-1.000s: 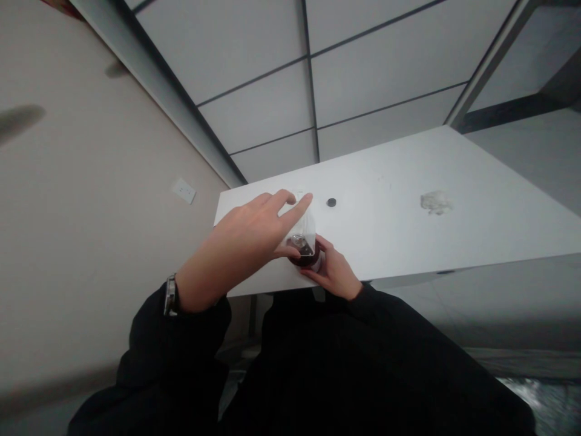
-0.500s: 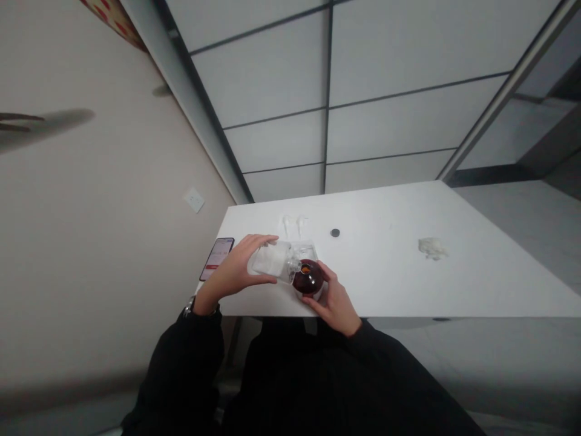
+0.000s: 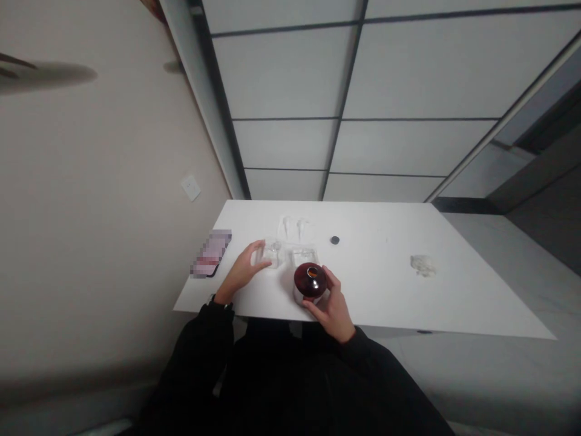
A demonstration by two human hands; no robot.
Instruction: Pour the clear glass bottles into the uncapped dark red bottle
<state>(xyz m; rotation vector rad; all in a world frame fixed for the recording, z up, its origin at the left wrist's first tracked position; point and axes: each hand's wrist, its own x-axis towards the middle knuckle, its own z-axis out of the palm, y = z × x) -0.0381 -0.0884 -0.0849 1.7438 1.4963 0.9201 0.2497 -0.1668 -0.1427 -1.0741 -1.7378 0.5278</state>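
Note:
My left hand (image 3: 247,265) is curled around a clear bottle (image 3: 271,257) that stands upright on the white table, its open neck facing up. The thumb lies on the near side and the fingers on the far side. My right hand (image 3: 333,307) grips a dark red-brown bottle (image 3: 305,278) near the table's front edge. That bottle is upright, with its round mouth open and a pale label low on its side. Just behind it lies a clear, shallow tray-like piece (image 3: 299,254), partly hidden by the bottle.
Two clear pump-like pieces (image 3: 300,229) lie behind the bottles. A small dark round cap (image 3: 334,240) is to their right. Crumpled clear plastic (image 3: 423,265) rests farther right on the white table (image 3: 372,284). At the left edge lies a phone (image 3: 212,253), beside the wall.
My left hand has brought the clear bottle from tilted over the brown bottle's mouth to upright on the table, farther left. My right hand still holds the brown bottle. The view has turned slightly.

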